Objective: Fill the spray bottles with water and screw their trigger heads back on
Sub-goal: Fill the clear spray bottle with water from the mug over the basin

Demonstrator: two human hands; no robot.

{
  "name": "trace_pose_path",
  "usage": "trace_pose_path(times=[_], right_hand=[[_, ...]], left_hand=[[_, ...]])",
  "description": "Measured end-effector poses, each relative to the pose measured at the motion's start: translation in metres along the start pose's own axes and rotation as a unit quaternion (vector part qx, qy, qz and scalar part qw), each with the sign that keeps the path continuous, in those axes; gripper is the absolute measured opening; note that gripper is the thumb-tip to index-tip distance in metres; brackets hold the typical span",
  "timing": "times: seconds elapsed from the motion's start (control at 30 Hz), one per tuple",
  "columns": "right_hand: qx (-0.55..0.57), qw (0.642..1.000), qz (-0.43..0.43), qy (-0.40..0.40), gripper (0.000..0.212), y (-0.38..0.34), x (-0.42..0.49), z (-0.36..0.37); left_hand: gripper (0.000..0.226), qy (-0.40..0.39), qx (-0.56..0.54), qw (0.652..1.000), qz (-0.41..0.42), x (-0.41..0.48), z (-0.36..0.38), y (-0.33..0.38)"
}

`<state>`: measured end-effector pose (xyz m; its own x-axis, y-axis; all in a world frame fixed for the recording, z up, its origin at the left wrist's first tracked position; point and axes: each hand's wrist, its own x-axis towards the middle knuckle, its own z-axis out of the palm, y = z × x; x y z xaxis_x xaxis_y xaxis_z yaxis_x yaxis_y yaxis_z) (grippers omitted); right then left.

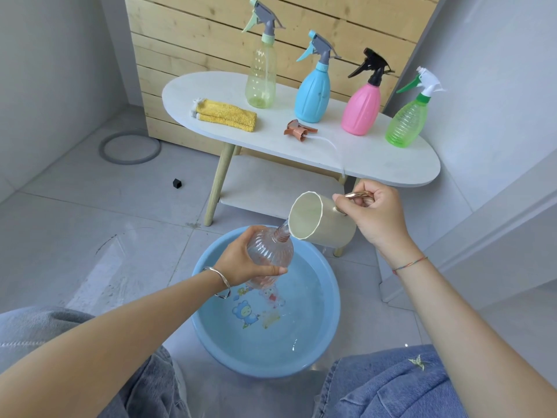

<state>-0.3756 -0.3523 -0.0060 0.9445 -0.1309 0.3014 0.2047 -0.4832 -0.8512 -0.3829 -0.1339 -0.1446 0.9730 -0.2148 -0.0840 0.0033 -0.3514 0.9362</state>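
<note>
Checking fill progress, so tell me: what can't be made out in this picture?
Head view only:
- Water level in the clear bottle: the left hand wraps it, and clear plastic over the basin water blurs it.
- Any stream from the cup held by the right hand: its rim covers the bottle's mouth.
- Fill of the blue bottle and pink bottle: opaque walls.

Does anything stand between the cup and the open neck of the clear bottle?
Nothing visible does. The right hand tilts the cup, its rim at the neck of the clear bottle, held by the left hand.
</note>
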Motion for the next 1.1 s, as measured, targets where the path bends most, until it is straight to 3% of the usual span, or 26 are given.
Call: trace_pose_path(times=[1.1], right_hand=[[-0.086, 0.990, -0.108, -0.020, 0.035, -0.010, -0.001, 0.007]], left_hand=[[0.081, -0.005, 0.005, 1.000, -0.009, -0.001, 0.003, -0.001]])
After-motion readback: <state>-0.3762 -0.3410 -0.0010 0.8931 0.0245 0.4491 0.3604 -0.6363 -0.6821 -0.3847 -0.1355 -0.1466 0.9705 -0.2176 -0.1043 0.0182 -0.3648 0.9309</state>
